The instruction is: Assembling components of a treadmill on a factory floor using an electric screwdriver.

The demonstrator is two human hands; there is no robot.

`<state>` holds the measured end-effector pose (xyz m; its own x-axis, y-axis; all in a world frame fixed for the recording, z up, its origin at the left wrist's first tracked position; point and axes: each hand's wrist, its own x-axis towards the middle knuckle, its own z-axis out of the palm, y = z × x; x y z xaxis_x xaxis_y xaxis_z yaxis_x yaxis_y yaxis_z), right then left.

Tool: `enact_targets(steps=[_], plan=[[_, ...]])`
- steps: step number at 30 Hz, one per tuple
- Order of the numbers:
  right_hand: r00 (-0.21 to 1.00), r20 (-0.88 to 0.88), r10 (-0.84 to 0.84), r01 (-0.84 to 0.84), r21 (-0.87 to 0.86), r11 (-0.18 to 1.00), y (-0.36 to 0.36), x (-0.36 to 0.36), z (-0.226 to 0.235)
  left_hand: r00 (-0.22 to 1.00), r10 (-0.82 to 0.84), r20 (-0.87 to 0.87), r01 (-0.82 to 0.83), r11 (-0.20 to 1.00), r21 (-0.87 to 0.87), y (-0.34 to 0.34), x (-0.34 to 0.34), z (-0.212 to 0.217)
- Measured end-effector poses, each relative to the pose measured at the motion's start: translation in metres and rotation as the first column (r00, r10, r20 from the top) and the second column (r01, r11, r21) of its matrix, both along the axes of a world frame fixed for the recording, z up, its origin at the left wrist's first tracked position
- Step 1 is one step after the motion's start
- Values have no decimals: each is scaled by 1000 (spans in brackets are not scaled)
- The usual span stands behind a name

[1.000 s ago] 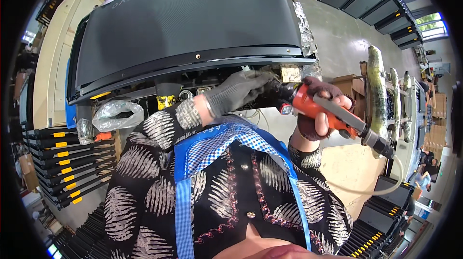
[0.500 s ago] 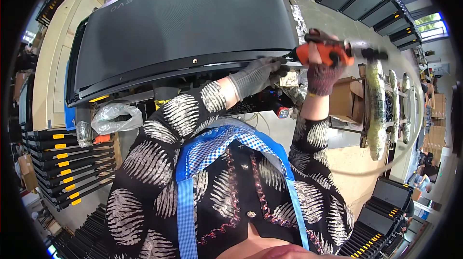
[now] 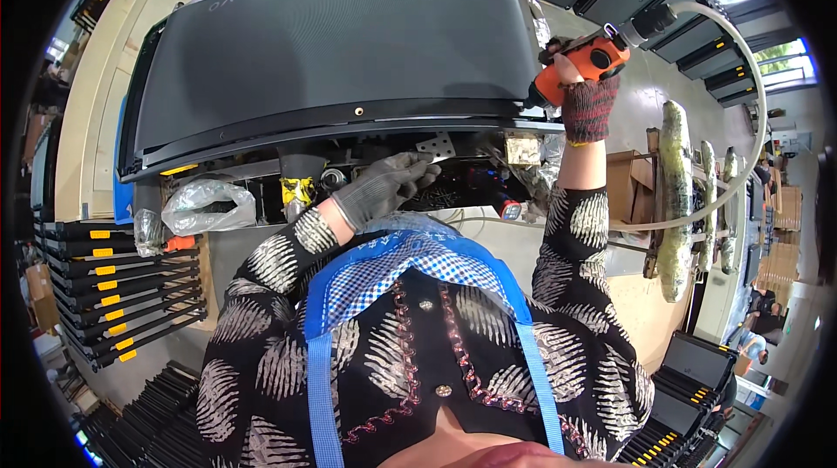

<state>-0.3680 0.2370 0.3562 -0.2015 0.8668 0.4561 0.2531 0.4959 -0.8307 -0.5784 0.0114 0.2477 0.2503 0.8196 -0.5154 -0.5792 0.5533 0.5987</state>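
Note:
My right hand (image 3: 588, 106), in a dark red knitted glove with bare fingertips, is wrapped round an orange air screwdriver (image 3: 582, 67). The tool's nose points down at the near right corner of a large dark grey panel with a black frame (image 3: 349, 41). A pale hose (image 3: 757, 93) runs from its back end. My left hand (image 3: 384, 189), in a dark grey glove, is below the panel's near edge. Its fingers stretch rightward over a black tray of small dark parts (image 3: 445, 196), beside a metal plate with holes (image 3: 436, 147). No object shows in that hand.
A clear plastic bag (image 3: 209, 206) and a yellow-wrapped tube (image 3: 298, 189) sit left of the tray. Stacked black frames with yellow tags (image 3: 113, 294) stand at left. Film-wrapped rolls (image 3: 676, 198) and a cardboard box (image 3: 623, 185) are at right. Another power tool (image 3: 507, 206) lies by the tray.
My left hand has left the panel's edge and moved left and nearer, to the parts tray. The screwdriver stays near the panel's right corner, its back end now tilted farther up.

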Motion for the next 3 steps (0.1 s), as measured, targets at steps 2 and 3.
enact_targets(steps=[2, 3], plan=[[999, -22, 37, -38, -25, 999, -1, -5, 2, 1000, 19, -12, -19, 1000, -23, -6, -7, -4], [997, -46, 69, -71, -48, 996, -2, -9, 5, 999, 32, -25, -33, 998, -44, -8, -9, -6]])
